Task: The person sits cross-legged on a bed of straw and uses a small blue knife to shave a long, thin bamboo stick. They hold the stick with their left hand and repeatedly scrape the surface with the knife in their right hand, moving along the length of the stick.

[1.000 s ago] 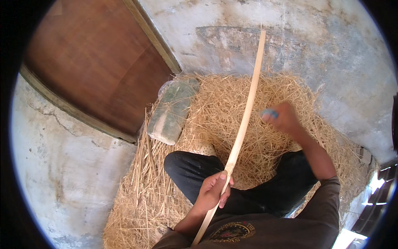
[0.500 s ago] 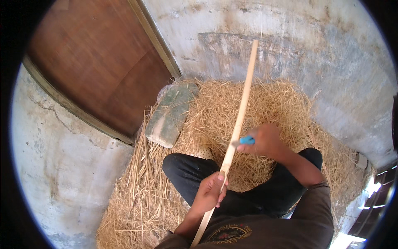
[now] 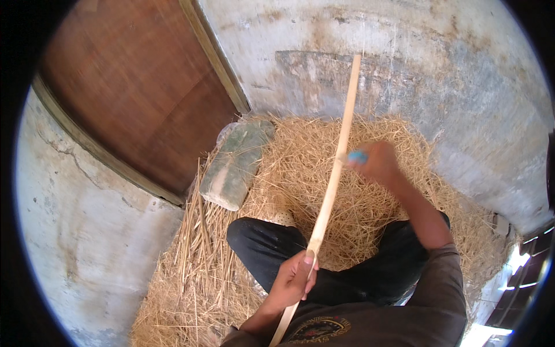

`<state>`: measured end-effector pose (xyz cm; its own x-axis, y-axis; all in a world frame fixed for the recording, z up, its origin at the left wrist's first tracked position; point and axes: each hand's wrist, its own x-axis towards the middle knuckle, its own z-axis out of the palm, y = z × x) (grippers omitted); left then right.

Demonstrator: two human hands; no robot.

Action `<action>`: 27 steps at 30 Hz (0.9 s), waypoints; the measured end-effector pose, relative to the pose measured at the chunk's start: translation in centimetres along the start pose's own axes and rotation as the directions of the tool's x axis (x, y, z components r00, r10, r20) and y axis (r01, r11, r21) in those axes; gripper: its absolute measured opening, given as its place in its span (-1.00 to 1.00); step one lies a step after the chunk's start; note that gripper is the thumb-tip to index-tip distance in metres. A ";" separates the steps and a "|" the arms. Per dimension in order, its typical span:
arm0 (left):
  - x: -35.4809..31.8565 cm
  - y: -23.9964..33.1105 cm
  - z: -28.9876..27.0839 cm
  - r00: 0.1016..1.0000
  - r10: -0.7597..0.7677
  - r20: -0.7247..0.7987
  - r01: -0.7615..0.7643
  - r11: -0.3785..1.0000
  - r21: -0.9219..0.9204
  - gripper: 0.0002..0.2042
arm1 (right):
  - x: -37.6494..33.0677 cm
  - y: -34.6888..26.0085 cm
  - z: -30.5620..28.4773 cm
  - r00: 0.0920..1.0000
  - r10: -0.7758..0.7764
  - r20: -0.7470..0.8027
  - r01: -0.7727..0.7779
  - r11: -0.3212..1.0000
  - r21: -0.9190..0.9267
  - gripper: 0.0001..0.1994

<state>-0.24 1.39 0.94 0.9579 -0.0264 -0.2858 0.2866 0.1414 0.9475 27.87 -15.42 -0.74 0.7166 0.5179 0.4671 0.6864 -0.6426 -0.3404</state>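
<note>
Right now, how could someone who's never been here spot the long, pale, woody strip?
Find the wide heap of golden straw below the stained grey-white plaster wall. In this view, a long, pale, gently bowed woody strip slants across it, gripped by the person's left hand. Unlike the thin, loose straw stalks around it, this is one broad band.

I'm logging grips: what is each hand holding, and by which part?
Left hand: the pale strip, by its lower part. Right hand: a blue-handled tool, by its handle.
</note>
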 end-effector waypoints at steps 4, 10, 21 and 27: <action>-0.6 -0.4 0.3 0.998 0.020 0.062 -0.017 0.999 -0.045 -0.64 | 3.9 4.7 -2.4 0.999 0.016 -0.036 -0.025 0.961 -0.275 -0.43; -1.7 -0.7 1.0 0.994 0.006 0.112 0.002 0.997 -0.074 -0.63 | 8.8 8.7 -5.8 0.967 0.223 -0.126 -0.250 0.930 -0.270 -0.30; -4.1 -0.1 1.7 0.972 -0.096 0.212 0.103 0.994 -0.023 -0.67 | 11.7 19.3 -10.5 0.633 0.656 -0.411 -0.757 0.635 -0.151 -0.13; -1.1 0.5 -0.9 0.994 -0.040 -0.104 0.053 0.991 0.124 -0.71 | 3.9 13.5 -2.6 0.776 0.631 0.013 -0.628 0.773 -0.090 -0.21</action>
<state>-1.17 2.33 1.57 0.9390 0.0707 -0.3365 0.3362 0.0162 0.9416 39.57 -23.59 -1.38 0.9905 0.0033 0.1374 0.0699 -0.8727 -0.4833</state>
